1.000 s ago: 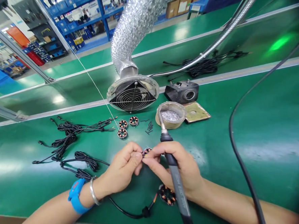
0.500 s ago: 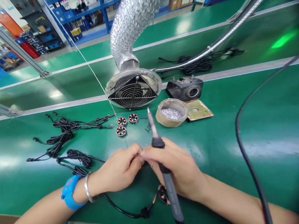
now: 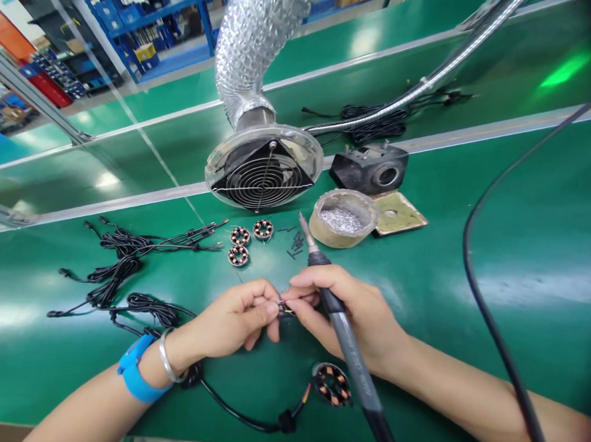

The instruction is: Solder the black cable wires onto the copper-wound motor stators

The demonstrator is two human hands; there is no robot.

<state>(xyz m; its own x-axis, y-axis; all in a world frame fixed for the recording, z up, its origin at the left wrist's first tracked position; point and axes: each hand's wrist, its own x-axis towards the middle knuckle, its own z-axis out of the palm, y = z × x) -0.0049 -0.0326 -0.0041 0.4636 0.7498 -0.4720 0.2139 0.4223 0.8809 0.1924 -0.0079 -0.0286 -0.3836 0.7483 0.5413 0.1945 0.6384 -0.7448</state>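
My left hand point(image 3: 236, 321) is closed, its thumb and finger pinching thin coloured wires point(image 3: 285, 308) above the bench. My right hand point(image 3: 357, 318) holds a soldering iron point(image 3: 350, 351) across its palm, tip pointing up and away. The thumb and fingertips of that hand also meet at the wires, close to the left fingertips. What the wire ends join is too small to tell. Below the right hand lies a motor stator point(image 3: 333, 385) with copper coils. Red and yellow leads link it to a black cable point(image 3: 236, 414) that runs beneath my left wrist.
Three more stators point(image 3: 240, 236) stand beyond my hands, beside small black tube pieces point(image 3: 297, 242). Coiled black cables point(image 3: 117, 263) lie at left. A fume extractor point(image 3: 263, 179), a tub of metal shavings point(image 3: 342, 234), a sponge tray point(image 3: 401, 214) and a black stand point(image 3: 371, 169) are farther back.
My hands have drawn slightly apart at the fingertips, so the wires between them now show. The soldering iron has shifted right, and the near stator is more fully visible.
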